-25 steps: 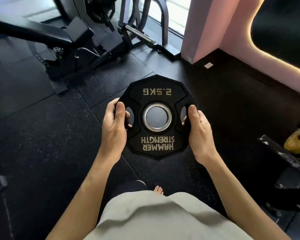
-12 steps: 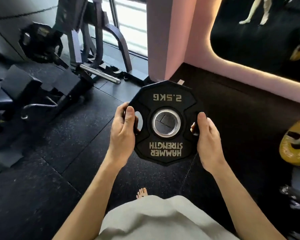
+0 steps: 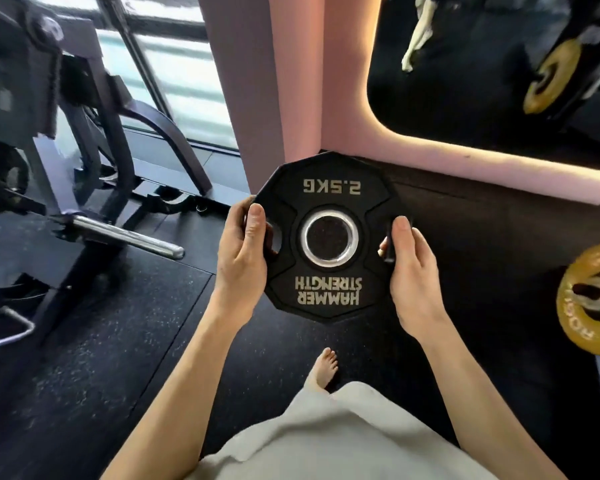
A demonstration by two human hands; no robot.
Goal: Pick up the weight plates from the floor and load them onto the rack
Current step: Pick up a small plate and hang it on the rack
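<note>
A black weight plate, marked 2.5KG and HAMMER STRENGTH with the lettering upside down, is held in the air at the centre of the view, face toward the camera, above the dark rubber floor. The left hand clasps its rim at 9 o'clock, thumb over the face beside a grip slot. The right hand clasps the rim at 3 o'clock, thumb along the edge. A bare foot stands on the floor at 6 o'clock of the plate. At 9 o'clock, well apart, a chrome peg juts from a dark machine frame. At 3 o'clock a yellow plate sits on a peg. A pink wall rises at 12 o'clock.
</note>
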